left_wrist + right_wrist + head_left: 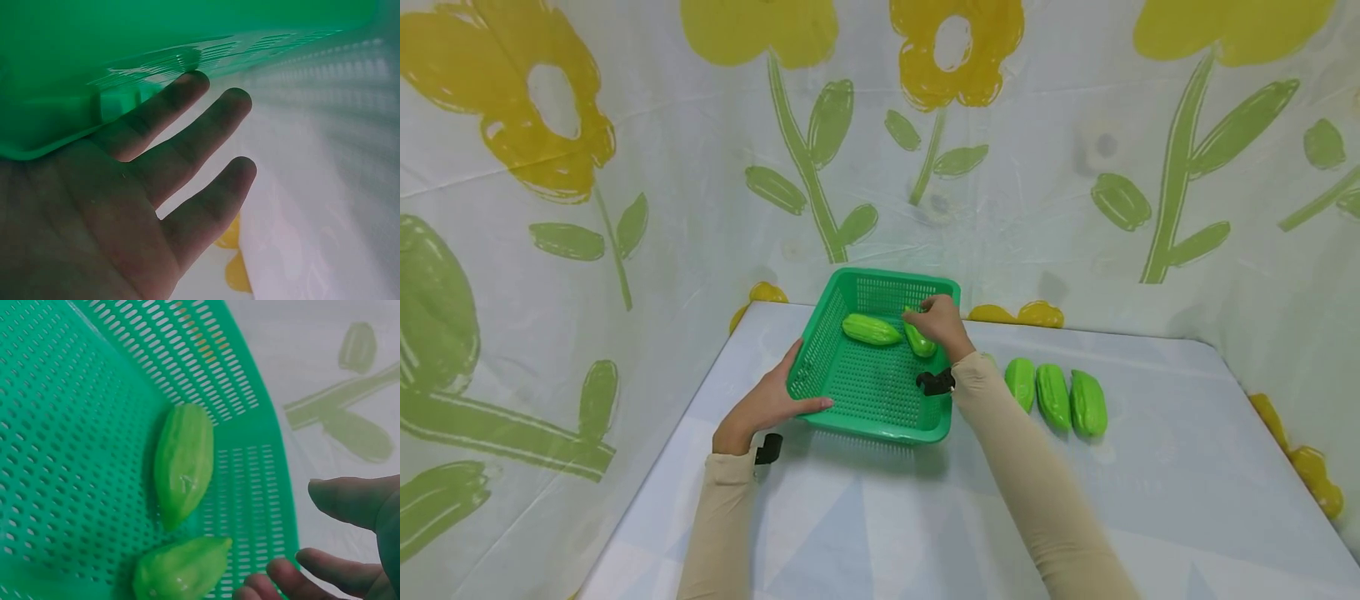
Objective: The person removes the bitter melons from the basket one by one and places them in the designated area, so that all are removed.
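Note:
A green perforated plastic basket (880,430) sits on the table and holds two light-green ridged gourds that look like bitter melons. The left gourd (870,329) lies lengthwise near the back wall. To its right, the second gourd (919,342) lies with its narrow tip toward the back. Over that tip is my right hand (942,323); in the right wrist view its thumb (350,501) and fingers are spread, apart from the second gourd (181,572). My left hand (767,406) touches the basket's left front corner, thumb along the rim, straight fingers (194,156) spread outside the wall.
Several more gourds (1052,396) lie on the table right of the basket, one partly hidden behind the right forearm. A flower-patterned cloth (1037,208) hangs behind the table and along its left. The table (1187,475) has a pale, faintly patterned top.

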Demonstrator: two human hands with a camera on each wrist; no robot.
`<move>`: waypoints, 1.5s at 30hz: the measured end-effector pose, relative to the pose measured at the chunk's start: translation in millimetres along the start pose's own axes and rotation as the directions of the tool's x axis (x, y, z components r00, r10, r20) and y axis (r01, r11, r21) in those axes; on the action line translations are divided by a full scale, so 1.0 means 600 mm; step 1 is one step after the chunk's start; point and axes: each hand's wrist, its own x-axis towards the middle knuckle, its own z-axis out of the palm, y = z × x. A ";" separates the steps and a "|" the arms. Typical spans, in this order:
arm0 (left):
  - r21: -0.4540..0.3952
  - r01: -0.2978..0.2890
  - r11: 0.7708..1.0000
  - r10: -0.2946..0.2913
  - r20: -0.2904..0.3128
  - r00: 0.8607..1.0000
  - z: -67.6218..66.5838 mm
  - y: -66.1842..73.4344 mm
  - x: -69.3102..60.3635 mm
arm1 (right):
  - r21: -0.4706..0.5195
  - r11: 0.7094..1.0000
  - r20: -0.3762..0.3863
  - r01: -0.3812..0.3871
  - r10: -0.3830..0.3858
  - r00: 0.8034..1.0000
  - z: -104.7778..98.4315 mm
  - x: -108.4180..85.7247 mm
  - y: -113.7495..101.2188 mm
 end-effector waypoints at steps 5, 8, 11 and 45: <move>0.002 0.010 1.000 -0.010 0.006 1.000 0.002 -0.002 -0.002 | -0.033 0.999 -0.003 -0.004 0.004 1.000 0.015 -0.003 0.002; 0.000 0.010 1.000 -0.010 0.007 1.000 0.002 -0.001 -0.002 | -0.052 0.999 -0.008 -0.007 0.007 1.000 0.022 -0.001 0.005; 0.005 0.012 1.000 -0.012 0.006 1.000 0.001 0.000 -0.002 | -0.064 0.998 -0.003 -0.017 0.017 1.000 0.028 0.004 0.005; -0.014 0.015 1.000 -0.015 0.008 1.000 -0.002 0.007 -0.003 | -0.171 0.982 -0.065 -0.077 0.066 0.996 0.078 0.030 0.031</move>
